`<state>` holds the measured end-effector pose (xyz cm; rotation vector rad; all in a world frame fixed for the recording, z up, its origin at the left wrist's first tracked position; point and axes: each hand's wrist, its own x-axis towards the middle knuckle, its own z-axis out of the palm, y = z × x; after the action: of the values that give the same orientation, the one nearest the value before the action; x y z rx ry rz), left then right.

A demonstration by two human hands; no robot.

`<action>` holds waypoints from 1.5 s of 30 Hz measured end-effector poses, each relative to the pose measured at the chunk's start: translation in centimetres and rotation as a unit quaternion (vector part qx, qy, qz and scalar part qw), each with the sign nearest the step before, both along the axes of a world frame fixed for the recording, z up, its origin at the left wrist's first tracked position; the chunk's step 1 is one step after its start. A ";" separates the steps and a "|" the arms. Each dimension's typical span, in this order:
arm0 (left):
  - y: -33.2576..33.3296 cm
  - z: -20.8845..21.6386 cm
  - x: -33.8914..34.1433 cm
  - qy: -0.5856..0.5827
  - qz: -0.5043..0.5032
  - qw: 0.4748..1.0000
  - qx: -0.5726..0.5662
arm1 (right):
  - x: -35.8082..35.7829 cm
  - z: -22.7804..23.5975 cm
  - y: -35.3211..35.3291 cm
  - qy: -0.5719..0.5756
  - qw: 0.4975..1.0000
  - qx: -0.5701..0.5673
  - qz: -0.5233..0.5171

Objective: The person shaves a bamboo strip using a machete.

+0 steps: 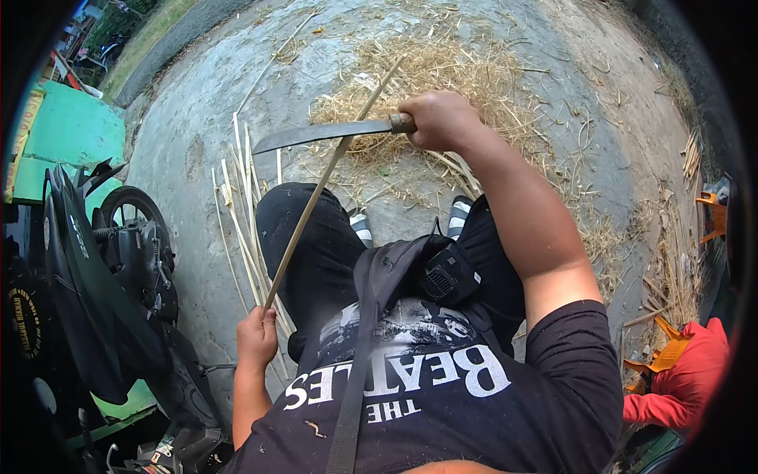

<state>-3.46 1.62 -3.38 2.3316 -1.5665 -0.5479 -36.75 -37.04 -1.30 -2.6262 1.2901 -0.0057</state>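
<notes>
My left hand [257,340] is closed round the lower end of a long thin bamboo strip [320,186], which slants up and away to the right across my left knee. In my right hand [444,120] is the wooden handle of a machete [324,134]. Its broad, dark blade points left and lies across the strip's upper part; I cannot tell whether the edge bites into it. Beyond the blade, a heap of curled pale shavings [466,79] covers the ground. Several split strips [241,189] lie on the ground beside my left leg.
A dark motorcycle [110,276] stands close on my left, near a green surface [79,126]. On the right are a person in a red sleeve [679,379], an orange chair part [663,351] and more strips [681,261]. A black device [450,272] hangs from my strap.
</notes>
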 end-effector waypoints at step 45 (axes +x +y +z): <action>-4.7 -3.5 -0.1 0.192 0.042 0.980 -0.030 | 1.3 -1.4 2.0 -0.176 0.980 -0.036 0.088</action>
<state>-3.61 -3.03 -6.91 2.0797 -1.2811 -0.8589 -35.40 -35.05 -2.66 -2.6313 0.9540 -0.4761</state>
